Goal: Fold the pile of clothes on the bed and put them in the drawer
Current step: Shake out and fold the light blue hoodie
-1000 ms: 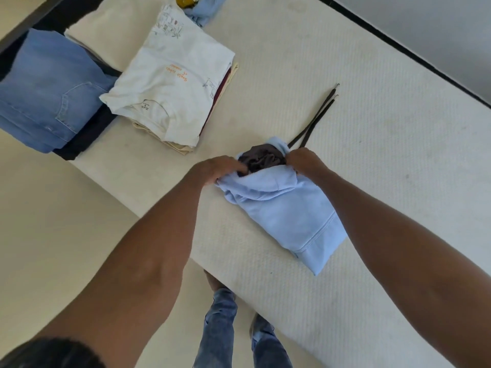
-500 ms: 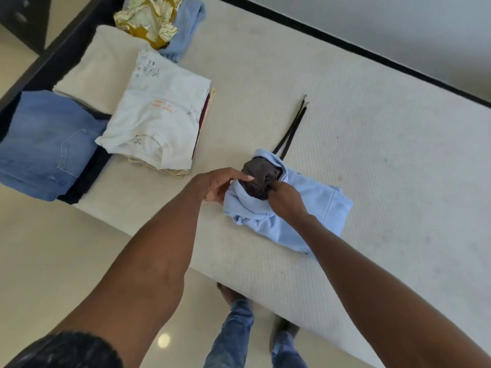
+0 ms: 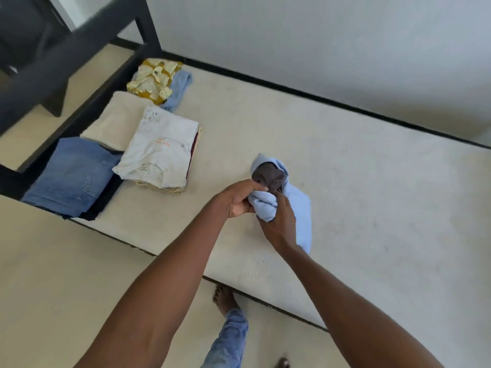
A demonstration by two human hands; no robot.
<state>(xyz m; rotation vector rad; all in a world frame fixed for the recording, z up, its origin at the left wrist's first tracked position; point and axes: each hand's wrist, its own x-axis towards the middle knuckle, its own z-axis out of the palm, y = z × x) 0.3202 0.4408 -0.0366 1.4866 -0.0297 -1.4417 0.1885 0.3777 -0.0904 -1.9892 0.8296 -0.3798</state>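
- I had the light blue hoodie (image 3: 297, 208) on the bed (image 3: 372, 195), well apart from the folded stack (image 3: 159, 152) and the jeans (image 3: 71, 176) near the bed's end.
- My left hand (image 3: 239, 200) gripped the rolled blue edge, its fingers (image 3: 255, 185) curled round it; my right hand (image 3: 279, 224) pinched the same roll from the other side.
- The dark lining (image 3: 268, 176) bulged out of the hood (untidy, to my eye), so I judged it best to tuck it fully inside.
- I thought the roll needed even tension from both hands, or it would spring loose.
- A flat, compact bundle would probably suit the drawer, which was not in view.
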